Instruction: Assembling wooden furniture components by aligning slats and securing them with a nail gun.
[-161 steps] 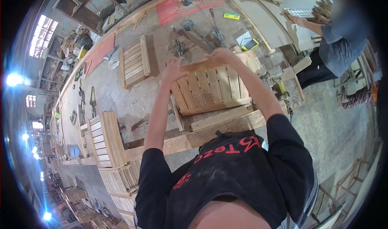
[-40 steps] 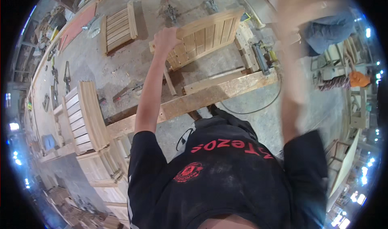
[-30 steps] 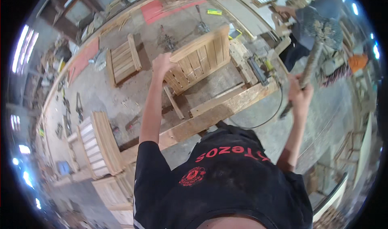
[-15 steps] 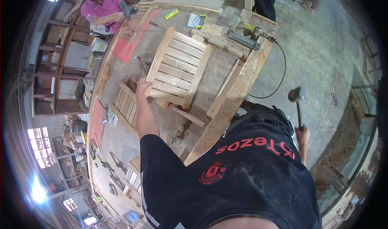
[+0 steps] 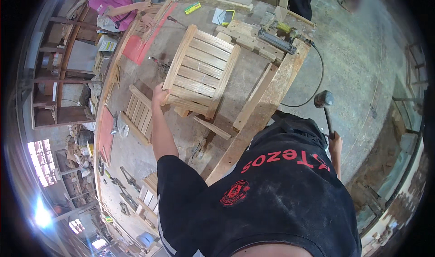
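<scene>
Head view: my left hand (image 5: 159, 93) grips the near-left corner of the slatted wooden panel (image 5: 199, 71) on the worktop (image 5: 253, 71), its slats running left-right. My right hand (image 5: 335, 143), well right, fists a hammer (image 5: 324, 104), head upward.

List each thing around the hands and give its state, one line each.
left hand: gripping the corner of the slatted wooden frame
slatted wooden frame: lying tilted on the workbench
right hand: closed around the hammer handle
hammer: held head up, clear of the workbench
workbench: dusty, strewn with tools
second slatted panel: lying flat, untouched
</scene>
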Demonstrator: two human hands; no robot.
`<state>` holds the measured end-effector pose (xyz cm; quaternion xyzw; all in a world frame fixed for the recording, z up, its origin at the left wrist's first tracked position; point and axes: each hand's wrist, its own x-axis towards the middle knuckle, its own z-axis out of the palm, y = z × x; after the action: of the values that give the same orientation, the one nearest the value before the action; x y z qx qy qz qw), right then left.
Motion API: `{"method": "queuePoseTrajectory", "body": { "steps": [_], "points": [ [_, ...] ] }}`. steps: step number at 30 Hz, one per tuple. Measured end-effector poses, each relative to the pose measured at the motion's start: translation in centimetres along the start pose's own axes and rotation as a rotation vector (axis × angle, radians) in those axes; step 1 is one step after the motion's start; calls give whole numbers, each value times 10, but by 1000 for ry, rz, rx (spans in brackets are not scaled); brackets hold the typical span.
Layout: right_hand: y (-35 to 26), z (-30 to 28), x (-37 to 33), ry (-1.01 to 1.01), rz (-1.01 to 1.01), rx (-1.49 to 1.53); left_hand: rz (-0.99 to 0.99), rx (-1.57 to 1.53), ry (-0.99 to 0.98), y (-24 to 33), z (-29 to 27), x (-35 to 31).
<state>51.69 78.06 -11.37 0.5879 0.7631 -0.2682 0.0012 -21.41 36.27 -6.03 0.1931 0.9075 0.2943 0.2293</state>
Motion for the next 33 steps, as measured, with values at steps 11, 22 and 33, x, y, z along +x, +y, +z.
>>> {"method": "queuePoseTrajectory", "body": {
  "steps": [11, 22, 33],
  "points": [
    [-104, 3, 71, -103, -253, 70, 49, 188, 195, 49, 11, -36],
    [-231, -28, 101, -193, -516, 277, 76, 166, 168, 160, 75, -154],
    [-628, -41, 137, -691, -849, 188, -107, 117, 97, 237, 138, -176]
  ]
}}
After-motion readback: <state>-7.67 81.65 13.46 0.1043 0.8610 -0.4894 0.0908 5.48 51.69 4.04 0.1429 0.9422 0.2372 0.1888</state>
